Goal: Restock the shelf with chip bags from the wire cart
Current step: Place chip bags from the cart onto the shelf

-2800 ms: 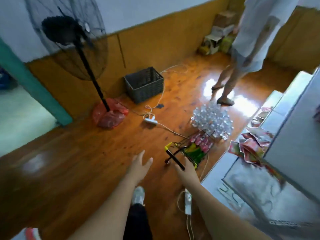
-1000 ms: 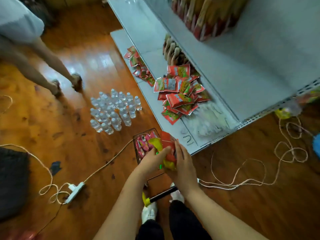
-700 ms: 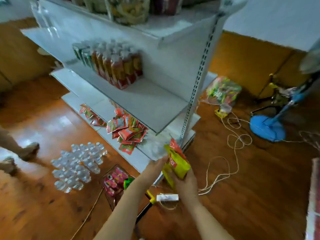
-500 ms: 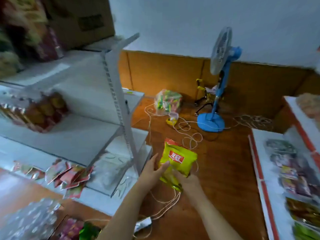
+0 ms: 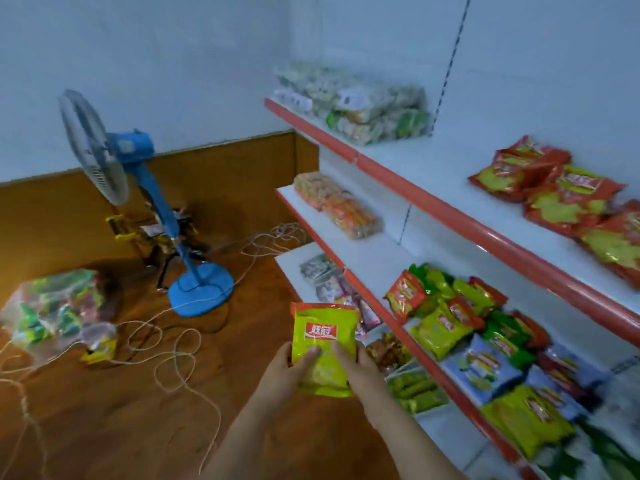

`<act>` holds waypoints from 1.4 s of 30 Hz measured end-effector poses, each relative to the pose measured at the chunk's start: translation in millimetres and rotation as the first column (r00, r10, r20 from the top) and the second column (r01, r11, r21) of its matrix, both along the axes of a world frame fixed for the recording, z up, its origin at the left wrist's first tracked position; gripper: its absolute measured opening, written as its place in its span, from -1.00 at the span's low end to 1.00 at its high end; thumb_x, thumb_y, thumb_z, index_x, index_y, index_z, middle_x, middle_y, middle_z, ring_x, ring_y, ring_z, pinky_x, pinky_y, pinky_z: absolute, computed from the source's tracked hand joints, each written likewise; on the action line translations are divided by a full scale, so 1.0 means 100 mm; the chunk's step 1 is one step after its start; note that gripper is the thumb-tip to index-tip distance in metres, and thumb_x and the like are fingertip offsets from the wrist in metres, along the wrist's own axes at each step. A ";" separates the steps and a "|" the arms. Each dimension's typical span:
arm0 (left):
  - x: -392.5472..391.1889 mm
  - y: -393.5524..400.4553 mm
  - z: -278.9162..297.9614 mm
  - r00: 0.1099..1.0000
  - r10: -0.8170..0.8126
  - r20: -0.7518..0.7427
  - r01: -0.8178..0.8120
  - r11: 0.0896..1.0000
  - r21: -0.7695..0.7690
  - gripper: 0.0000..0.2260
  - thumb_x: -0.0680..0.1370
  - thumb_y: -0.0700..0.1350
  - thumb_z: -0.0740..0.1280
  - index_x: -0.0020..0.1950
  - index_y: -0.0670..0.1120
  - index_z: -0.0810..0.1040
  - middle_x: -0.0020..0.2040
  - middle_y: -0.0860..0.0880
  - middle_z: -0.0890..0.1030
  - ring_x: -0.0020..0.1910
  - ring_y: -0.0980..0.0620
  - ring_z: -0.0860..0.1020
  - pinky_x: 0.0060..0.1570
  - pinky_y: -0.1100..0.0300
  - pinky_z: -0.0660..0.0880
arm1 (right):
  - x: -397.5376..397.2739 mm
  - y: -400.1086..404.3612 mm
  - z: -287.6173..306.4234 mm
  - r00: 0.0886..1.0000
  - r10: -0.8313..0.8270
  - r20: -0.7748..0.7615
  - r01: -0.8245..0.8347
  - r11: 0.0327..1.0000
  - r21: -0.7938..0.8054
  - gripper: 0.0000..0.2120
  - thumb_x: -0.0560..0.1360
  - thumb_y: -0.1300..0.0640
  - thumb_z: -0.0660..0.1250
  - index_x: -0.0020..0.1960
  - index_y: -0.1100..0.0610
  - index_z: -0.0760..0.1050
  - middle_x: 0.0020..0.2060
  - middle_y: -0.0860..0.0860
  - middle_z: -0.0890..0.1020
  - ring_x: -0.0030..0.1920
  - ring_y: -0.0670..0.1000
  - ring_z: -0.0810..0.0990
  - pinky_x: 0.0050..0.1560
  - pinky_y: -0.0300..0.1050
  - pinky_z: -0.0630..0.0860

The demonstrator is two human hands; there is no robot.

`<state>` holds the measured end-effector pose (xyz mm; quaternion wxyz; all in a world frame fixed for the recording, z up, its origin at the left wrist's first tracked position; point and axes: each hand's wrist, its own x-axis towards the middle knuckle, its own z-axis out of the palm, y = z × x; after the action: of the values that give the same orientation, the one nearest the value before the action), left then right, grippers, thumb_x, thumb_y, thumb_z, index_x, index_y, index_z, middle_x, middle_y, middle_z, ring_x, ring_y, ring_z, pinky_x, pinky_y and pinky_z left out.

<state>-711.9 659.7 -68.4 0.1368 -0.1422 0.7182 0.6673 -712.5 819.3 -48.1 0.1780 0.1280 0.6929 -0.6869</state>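
A yellow-green chip bag [image 5: 323, 341] with a red top edge and red logo is upright in front of me, held in both hands. My left hand [image 5: 289, 367] grips its lower left side with the thumb across the front. My right hand [image 5: 360, 363] grips its lower right side the same way. To the right stands a white shelf unit with red edges [image 5: 433, 202]. Its middle shelf holds a pile of similar yellow, green and red chip bags [image 5: 446, 317]. The wire cart is out of view.
A blue standing fan [image 5: 138, 202] stands on the wooden floor at the left with loose white cord [image 5: 166, 344] spread around it. A clear plastic sack of snacks [image 5: 55, 310] lies at far left. Red bags [image 5: 568, 206] fill the upper shelf.
I lifted a yellow chip bag out of the wire cart with both hands and turned right, away from the white shelf, to face the red-edged shelf unit.
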 end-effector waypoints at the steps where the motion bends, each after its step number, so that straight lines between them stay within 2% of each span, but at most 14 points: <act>1: -0.26 0.09 -0.11 0.999 -0.036 0.007 0.036 0.999 0.011 -0.73 0.49 -0.01 0.45 0.14 -0.04 0.53 0.01 -0.01 0.70 -0.10 0.10 0.70 -0.19 0.26 0.60 | -0.18 0.07 -0.07 0.998 -0.062 -0.007 0.063 0.997 0.047 -0.82 0.56 -0.02 0.29 0.14 -0.07 0.38 -0.02 -0.04 0.55 -0.22 -0.25 0.52 -0.43 -0.53 0.41; 5: -1.37 0.31 -0.53 0.984 -0.162 0.078 0.160 0.986 0.038 -0.55 0.40 -0.01 0.52 0.21 -0.10 0.47 0.03 -0.08 0.70 -0.04 -0.05 0.70 -0.03 -0.02 0.63 | -1.02 0.25 -0.48 0.973 -0.217 -0.083 0.232 0.928 0.291 -0.59 0.52 -0.13 0.31 0.32 -0.02 0.44 0.20 0.03 0.58 0.17 0.03 0.56 0.05 -0.25 0.43; 9: -2.54 0.44 -0.87 0.934 -0.349 0.082 0.351 0.936 -0.014 -0.67 0.49 -0.19 0.45 0.21 -0.14 0.46 0.04 -0.10 0.67 -0.14 0.10 0.68 -0.16 0.21 0.60 | -1.99 0.32 -0.77 0.925 -0.377 -0.053 0.372 0.866 0.334 -0.61 0.47 0.12 0.44 0.26 0.02 0.43 0.18 0.02 0.61 0.17 0.01 0.58 0.15 -0.08 0.50; 12: -3.37 0.50 -0.96 0.882 -0.468 0.045 0.470 0.880 -0.062 -0.60 0.39 0.05 0.49 0.14 -0.07 0.53 0.03 -0.11 0.68 -0.12 0.12 0.69 -0.10 0.10 0.64 | -2.67 0.33 -0.88 0.875 -0.484 -0.028 0.456 0.802 0.386 -0.66 0.42 0.21 0.47 0.10 -0.03 0.44 0.09 0.06 0.65 0.10 0.05 0.62 0.11 0.04 0.55; 16: -4.53 0.78 -1.52 0.814 -0.580 0.042 0.574 0.789 -0.220 -0.33 0.21 0.32 0.40 0.20 -0.04 0.55 0.07 -0.12 0.67 0.05 -0.14 0.64 0.05 -0.14 0.59 | -3.56 0.46 -0.89 0.847 -0.532 -0.020 0.474 0.738 0.481 -0.67 0.47 0.15 0.40 0.21 0.10 0.47 0.03 0.01 0.61 0.04 -0.01 0.56 -0.08 -0.18 0.37; 19: -5.04 1.14 -1.32 0.769 -0.639 -0.013 0.609 0.740 -0.284 -0.46 0.36 0.21 0.37 0.23 -0.07 0.52 0.06 -0.13 0.67 0.02 -0.16 0.64 0.03 -0.11 0.59 | -4.17 0.80 -1.13 0.809 -0.586 -0.041 0.515 0.673 0.531 -0.74 0.46 0.11 0.41 0.11 0.16 0.51 0.02 0.11 0.65 0.04 0.12 0.62 -0.05 -0.08 0.49; 23: -5.63 1.77 -1.68 0.735 -0.675 -0.061 0.635 0.717 -0.288 -0.48 0.44 0.11 0.35 0.34 -0.10 0.45 0.14 -0.16 0.64 0.10 -0.16 0.61 0.10 -0.05 0.56 | -4.74 1.38 -1.52 0.822 -0.562 -0.091 0.454 0.552 0.699 -0.71 0.43 0.04 0.41 0.08 0.18 0.59 0.00 0.13 0.68 0.05 0.14 0.64 -0.08 -0.15 0.48; 26: -5.86 2.30 -2.04 0.670 -0.742 -0.028 0.688 0.634 -0.353 -0.35 0.42 0.17 0.39 0.40 -0.14 0.38 0.25 -0.19 0.58 0.22 -0.21 0.56 0.22 -0.07 0.49 | -4.92 1.77 -1.70 0.850 -0.517 -0.104 0.328 0.363 0.872 -0.52 0.45 -0.09 0.35 0.23 0.21 0.51 0.18 0.22 0.60 0.22 0.22 0.55 0.20 0.04 0.48; 29: -5.91 2.70 -2.20 0.592 -0.791 0.153 0.761 0.486 -0.429 -0.10 0.34 0.25 0.42 0.52 -0.14 0.17 0.37 -0.20 0.44 0.34 -0.26 0.44 0.33 -0.13 0.40 | -4.82 2.01 -1.65 0.816 -0.558 -0.148 0.324 0.232 0.917 -0.39 0.55 -0.10 0.23 0.48 0.23 0.23 0.39 0.22 0.41 0.42 0.24 0.34 0.41 0.12 0.21; 31: -5.80 2.77 -2.12 0.607 -0.772 0.188 0.717 0.430 -0.549 -0.09 0.30 0.31 0.38 0.50 -0.10 0.18 0.35 -0.20 0.45 0.33 -0.27 0.44 0.30 -0.18 0.41 | -4.58 2.06 -1.50 0.795 -0.586 -0.156 0.357 0.244 0.902 -0.49 0.61 -0.05 0.16 0.46 0.19 0.28 0.42 0.17 0.40 0.44 0.17 0.32 0.41 0.00 0.18; 33: -5.59 2.65 -1.90 0.614 -0.771 0.171 0.645 0.365 -0.671 -0.24 0.44 0.26 0.33 0.49 -0.10 0.19 0.34 -0.20 0.43 0.33 -0.26 0.42 0.29 -0.18 0.40 | -4.23 2.02 -1.34 0.763 -0.644 -0.052 0.347 0.341 0.874 -0.62 0.64 0.00 0.12 0.35 0.17 0.39 0.37 0.12 0.45 0.38 0.12 0.37 0.26 -0.17 0.24; 35: -5.32 2.45 -1.57 0.583 -0.801 0.140 0.584 0.293 -0.757 -0.31 0.52 0.22 0.29 0.51 -0.10 0.17 0.37 -0.20 0.39 0.34 -0.24 0.38 0.27 -0.17 0.38 | -3.84 1.88 -1.18 0.706 -0.706 -0.056 0.398 0.331 0.856 -0.64 0.60 -0.02 0.17 0.29 0.17 0.44 0.31 0.12 0.49 0.33 0.14 0.40 0.16 -0.22 0.21; 38: -4.84 2.24 -1.13 0.420 -0.901 0.107 0.567 0.169 -0.806 -0.31 0.55 0.23 0.22 0.57 -0.06 0.08 0.45 -0.20 0.31 0.39 -0.26 0.33 0.27 -0.17 0.37 | -3.21 1.63 -0.92 0.623 -0.770 -0.139 0.448 0.206 0.870 -0.43 0.51 -0.14 0.24 0.38 0.18 0.35 0.31 0.19 0.48 0.36 0.21 0.40 0.41 0.10 0.23; 42: -3.87 2.30 -0.66 -0.006 -1.000 0.014 0.635 -0.015 -0.773 -0.33 0.56 0.20 0.25 0.56 -0.08 0.17 0.41 -0.22 0.43 0.36 -0.22 0.41 0.30 -0.03 0.37 | -2.19 1.21 -0.58 0.496 -0.856 -0.144 0.498 0.145 0.855 -0.29 0.54 -0.22 0.18 0.51 0.22 0.20 0.40 0.19 0.41 0.41 0.20 0.37 0.41 0.17 0.28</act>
<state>-1098.5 890.0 -134.0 0.2582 0.5293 0.7924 0.1588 -931.7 939.8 -105.7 -0.1125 0.6299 0.7301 -0.2398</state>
